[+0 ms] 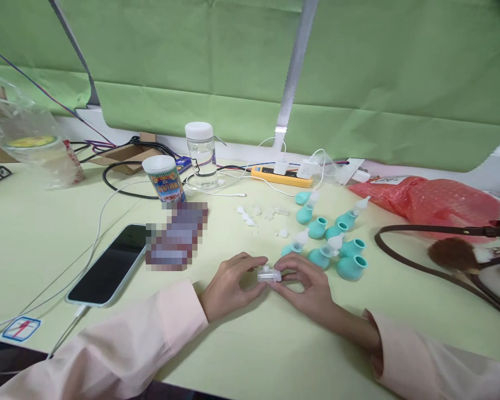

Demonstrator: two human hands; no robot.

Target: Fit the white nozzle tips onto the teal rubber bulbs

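Just above the table, a small clear plastic tube piece (268,275) with a short stub on top is held between both hands. My left hand (234,283) has its thumb and forefinger at the left end of it. My right hand (310,286) pinches the other end. Beyond my right hand stand several teal rubber bulbs (352,268), some bare with open necks. Others carry a clear, pointed nozzle (335,243), like nasal aspirators. Behind my hands lie small white tips (246,216) and loose clear plastic pieces (281,211).
Left are a phone (108,266) on a charging cable, a blurred-out object (179,236), a printed paper cup (164,180) and a white-capped bottle (202,158). A yellow power strip (281,176) lies at the back. Right are a red plastic bag (441,205) and a brown strap (420,229).
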